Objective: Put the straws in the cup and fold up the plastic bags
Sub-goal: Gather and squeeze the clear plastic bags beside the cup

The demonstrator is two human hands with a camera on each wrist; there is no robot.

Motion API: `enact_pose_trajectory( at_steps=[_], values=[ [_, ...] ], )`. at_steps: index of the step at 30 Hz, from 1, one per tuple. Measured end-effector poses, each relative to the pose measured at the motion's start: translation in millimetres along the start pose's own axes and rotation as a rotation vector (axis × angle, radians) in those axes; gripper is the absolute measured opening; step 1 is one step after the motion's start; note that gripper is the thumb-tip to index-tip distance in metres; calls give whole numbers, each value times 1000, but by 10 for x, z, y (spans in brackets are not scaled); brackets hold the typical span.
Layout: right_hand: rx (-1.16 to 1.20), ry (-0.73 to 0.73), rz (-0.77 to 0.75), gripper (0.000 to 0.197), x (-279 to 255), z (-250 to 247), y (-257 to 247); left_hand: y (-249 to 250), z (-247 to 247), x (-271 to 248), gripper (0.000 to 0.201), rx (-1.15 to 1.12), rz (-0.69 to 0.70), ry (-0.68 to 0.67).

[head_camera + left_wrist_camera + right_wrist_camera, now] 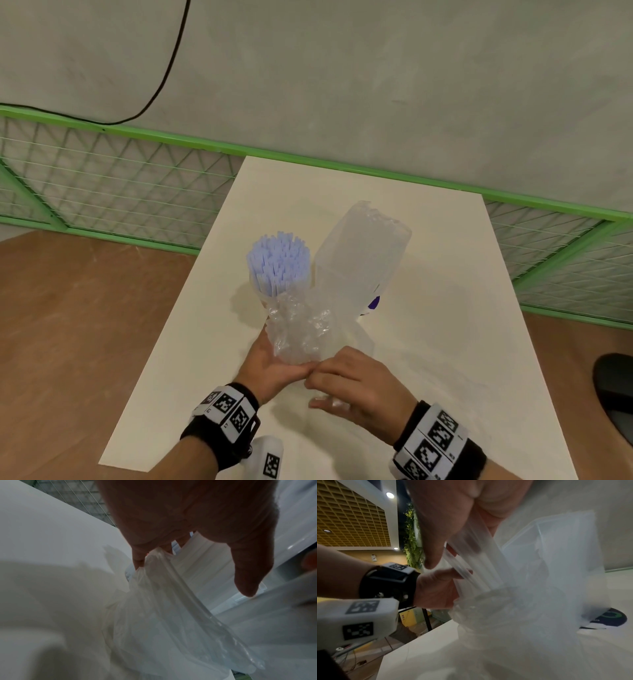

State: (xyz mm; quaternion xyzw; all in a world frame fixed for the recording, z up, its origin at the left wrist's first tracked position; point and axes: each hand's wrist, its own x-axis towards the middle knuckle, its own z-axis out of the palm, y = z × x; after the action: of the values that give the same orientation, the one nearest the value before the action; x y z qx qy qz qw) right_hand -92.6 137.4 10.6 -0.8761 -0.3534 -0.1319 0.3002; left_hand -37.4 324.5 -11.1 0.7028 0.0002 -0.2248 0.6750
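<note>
Straws (278, 263) upright in cup (262, 297), crumpled bag (301, 329) alongside

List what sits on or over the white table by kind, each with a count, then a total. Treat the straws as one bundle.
Straw bundle: 1
Cup, holding the straws: 1
Clear plastic bag, held by the left hand and right hand: 1
Total: 3
</note>
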Motion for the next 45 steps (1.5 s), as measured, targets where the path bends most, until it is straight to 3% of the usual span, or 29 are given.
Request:
enact_pose_trajectory(
  at_steps=[4,10,16,19,22,23,25,27,30,32,39,45],
  values=[
    [-8,86,117,8,76,-92,23,-5,-8,17,80,12,-16,30],
    [7,245,391,18,263,-602,-110,-54,-32,11,81,52,-55,45],
    [120,581,393,25,730,-1455,-278,-24,-4,6,71,0,-95,45],
    [201,744,381,26,825,-1994,-94,-10,-6,-5,70,-24,-102,40],
    [282,829,474,64,930,-2506,307,4,2,-12,69,-33,-109,45],
    [304,892,448,67,983,-2564,436,12,3,-18,68,-37,-108,46],
    [163,934,400,40,1136,-2440,619,30,3,-25,69,-31,-105,49],
    [103,814,417,27,1260,-2110,802,28,8,-23,70,-29,-95,51],
    [128,553,576,23,1263,-1597,1100,13,8,-17,71,-26,-101,55],
    [-36,393,635,24,1161,-1344,1311,7,-1,-18,71,-5,-97,61],
    [-450,-290,531,60,1041,-897,1635,37,-8,-29,69,26,-88,61],
    [-583,-498,529,81,1034,-944,1578,56,0,-32,71,22,-86,64]
  ],
)
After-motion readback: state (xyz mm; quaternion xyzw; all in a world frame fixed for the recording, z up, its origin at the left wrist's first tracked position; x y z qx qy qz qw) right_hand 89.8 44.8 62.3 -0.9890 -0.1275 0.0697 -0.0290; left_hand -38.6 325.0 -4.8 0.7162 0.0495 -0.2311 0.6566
